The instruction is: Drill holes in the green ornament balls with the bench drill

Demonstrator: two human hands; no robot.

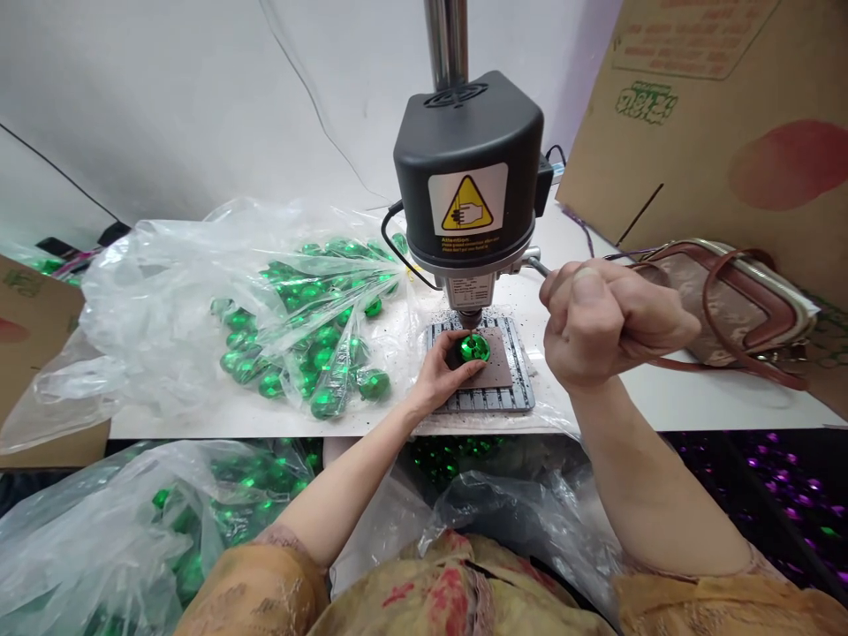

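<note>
A shiny green faceted ball point(476, 351) rests on a brown board point(498, 369) under the chuck of a black bench drill press point(470, 168). My left hand point(445, 369) grips the ball from its left side, thumb in front and fingers behind. The board lies on the slotted metal base point(522, 389) of the drill press. My right hand point(613, 318) is closed in a fist around the drill press lever point(533, 260), whose grip end is hidden inside the fingers. Dark shavings are scattered about the base. The drill bit itself is hard to make out.
Left of the press, a clear plastic bag point(165, 309) spreads over the white table with many green balls point(324, 353). More bagged balls point(192, 565) lie below the table edge. A brown-trimmed handbag point(722, 305) and a cardboard box point(702, 115) stand at the right. Purple shiny pieces point(782, 477) show lower right.
</note>
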